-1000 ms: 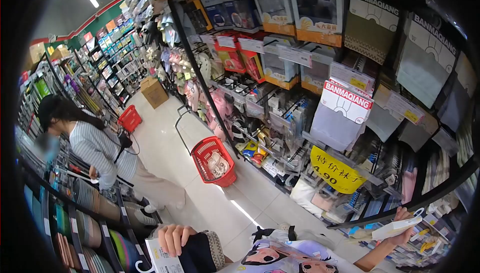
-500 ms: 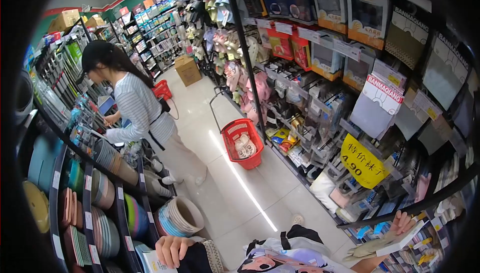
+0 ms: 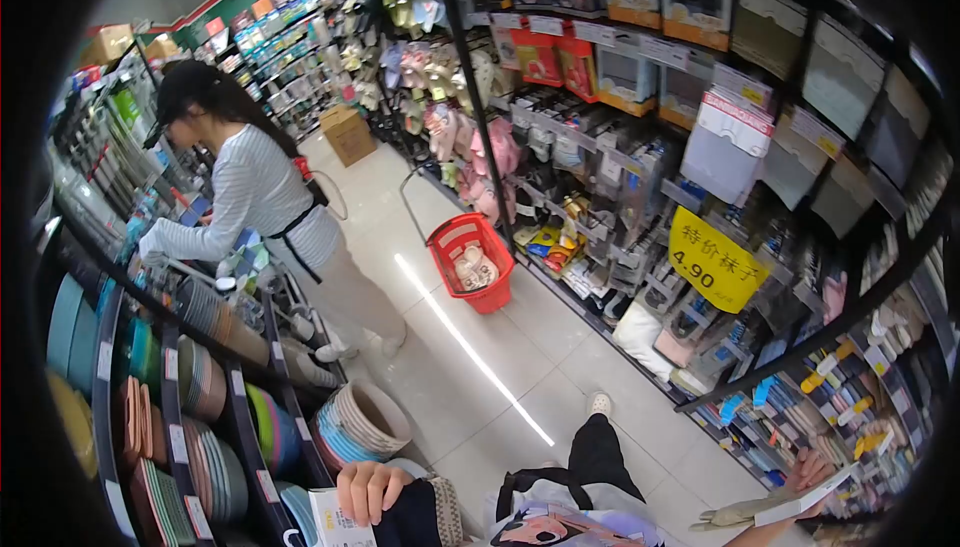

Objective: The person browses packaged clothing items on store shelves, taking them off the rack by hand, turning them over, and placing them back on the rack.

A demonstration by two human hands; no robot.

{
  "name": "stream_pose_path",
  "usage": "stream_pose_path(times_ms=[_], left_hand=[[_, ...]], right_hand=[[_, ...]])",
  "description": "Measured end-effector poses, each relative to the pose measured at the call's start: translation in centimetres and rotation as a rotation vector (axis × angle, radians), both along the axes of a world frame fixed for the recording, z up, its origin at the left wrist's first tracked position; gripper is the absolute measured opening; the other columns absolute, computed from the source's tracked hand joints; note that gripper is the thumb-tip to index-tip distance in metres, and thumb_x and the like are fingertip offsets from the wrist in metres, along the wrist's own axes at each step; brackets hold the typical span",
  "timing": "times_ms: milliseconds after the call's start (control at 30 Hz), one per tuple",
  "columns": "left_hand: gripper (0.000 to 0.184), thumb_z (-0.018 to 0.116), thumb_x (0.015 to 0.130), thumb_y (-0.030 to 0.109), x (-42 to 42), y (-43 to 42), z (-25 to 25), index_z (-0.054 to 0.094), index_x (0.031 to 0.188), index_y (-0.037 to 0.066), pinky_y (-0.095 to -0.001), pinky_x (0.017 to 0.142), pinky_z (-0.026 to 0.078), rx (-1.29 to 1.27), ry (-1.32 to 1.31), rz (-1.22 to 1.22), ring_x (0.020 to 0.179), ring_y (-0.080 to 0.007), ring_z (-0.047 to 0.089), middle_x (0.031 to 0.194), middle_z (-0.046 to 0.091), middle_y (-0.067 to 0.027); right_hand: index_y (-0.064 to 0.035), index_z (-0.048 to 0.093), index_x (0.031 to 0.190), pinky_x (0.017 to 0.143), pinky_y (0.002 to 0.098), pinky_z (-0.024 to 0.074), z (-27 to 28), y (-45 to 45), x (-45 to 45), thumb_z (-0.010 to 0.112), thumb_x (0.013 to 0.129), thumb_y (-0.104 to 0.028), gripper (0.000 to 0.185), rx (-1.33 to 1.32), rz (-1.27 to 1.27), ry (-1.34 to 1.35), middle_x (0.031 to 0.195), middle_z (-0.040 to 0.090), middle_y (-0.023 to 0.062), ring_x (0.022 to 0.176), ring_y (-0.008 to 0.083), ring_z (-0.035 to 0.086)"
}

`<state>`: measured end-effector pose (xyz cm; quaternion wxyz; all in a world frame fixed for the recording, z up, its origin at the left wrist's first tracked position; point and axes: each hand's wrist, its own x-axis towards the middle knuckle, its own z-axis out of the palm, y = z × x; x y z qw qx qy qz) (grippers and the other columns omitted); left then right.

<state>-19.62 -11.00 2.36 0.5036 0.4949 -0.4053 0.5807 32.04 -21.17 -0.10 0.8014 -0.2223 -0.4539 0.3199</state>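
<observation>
At the bottom, my left hand (image 3: 372, 490) is closed over dark cloth goods (image 3: 405, 519) that look like socks, with a white printed card (image 3: 338, 519) at one end. A beige knitted piece (image 3: 447, 512) lies against the dark cloth. Lower right, my right hand (image 3: 808, 471) grips what looks like a pair of grey-beige socks (image 3: 728, 515) on a white card (image 3: 800, 503). Both bundles are held apart, one on each side of my body. The undersides of both hands are hidden.
A red shopping basket (image 3: 478, 282) with pale patterned items stands in the aisle. Another person (image 3: 240, 177) faces the left shelves. Stacked buckets (image 3: 360, 425) and basins line the left; packaged socks and a yellow price sign (image 3: 712, 262) hang right. A cardboard box (image 3: 347, 137) sits farther back.
My view has shifted, and more of my leg and foot shows. My right hand with the grey-beige socks sits lower in view. The other person's arms have moved at the shelf.
</observation>
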Motion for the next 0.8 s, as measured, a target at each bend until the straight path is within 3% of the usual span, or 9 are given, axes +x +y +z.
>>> stream_pose_path(times_ms=[67, 200, 533, 700, 800], left_hand=[[0.011, 0.043, 0.087, 0.011, 0.5, 0.2, -0.9, 0.052, 0.083, 0.005, -0.0285, 0.071, 0.038, -0.017, -0.014, -0.061, 0.069, -0.0166, 0.056, 0.077, 0.061, -0.0086], [0.011, 0.044, 0.087, 0.011, 2.3, 0.8, -0.9, 0.051, 0.082, 0.004, -0.0287, 0.071, 0.038, -0.059, -0.068, -0.125, 0.069, -0.0168, 0.056, 0.077, 0.060, -0.0096], [0.012, 0.042, 0.087, 0.011, 3.7, 3.3, -2.0, 0.051, 0.082, 0.005, -0.0268, 0.068, 0.038, -0.178, -0.127, -0.140, 0.067, -0.0153, 0.055, 0.074, 0.060, -0.0081], [0.014, 0.041, 0.087, 0.013, 6.2, 7.3, -1.3, 0.052, 0.084, 0.005, -0.0271, 0.070, 0.038, -0.122, -0.113, -0.193, 0.069, -0.0148, 0.055, 0.075, 0.060, -0.0073], [0.014, 0.041, 0.088, 0.014, 9.6, 10.8, 0.1, 0.052, 0.083, 0.007, -0.0254, 0.072, 0.037, 0.017, -0.190, -0.386, 0.072, -0.0139, 0.055, 0.077, 0.059, -0.0060]], right_hand=[[-0.0132, 0.036, 0.058, 0.068, 0.0282, 0.0279, 1.4, -1.7, -1.0, 0.053, 0.078, -0.033, 0.032, 0.000, 0.014, -0.040, 0.050, 0.033, -0.0008, 0.057, 0.0117, 0.033], [-0.0130, 0.036, 0.058, 0.071, 0.0296, 0.0291, 1.7, -4.3, -1.3, 0.054, 0.078, -0.037, 0.036, -0.076, -0.149, -0.030, 0.050, 0.033, -0.0010, 0.058, 0.0121, 0.034], [-0.0095, 0.039, 0.065, 0.071, 0.0311, 0.0277, 1.9, -0.8, -0.5, 0.051, 0.081, -0.036, 0.033, -0.036, -0.074, -0.149, 0.061, 0.038, 0.0031, 0.065, 0.0147, 0.035], [-0.0087, 0.037, 0.068, 0.072, 0.0314, 0.0272, 2.1, 3.3, 0.9, 0.048, 0.083, -0.036, 0.033, -0.001, -0.059, -0.165, 0.063, 0.035, 0.0027, 0.067, 0.0151, 0.034], [-0.0094, 0.036, 0.068, 0.073, 0.0315, 0.0277, 2.1, 6.4, 2.1, 0.048, 0.083, -0.035, 0.032, 0.036, -0.055, -0.115, 0.063, 0.033, 0.0023, 0.068, 0.0152, 0.034]])
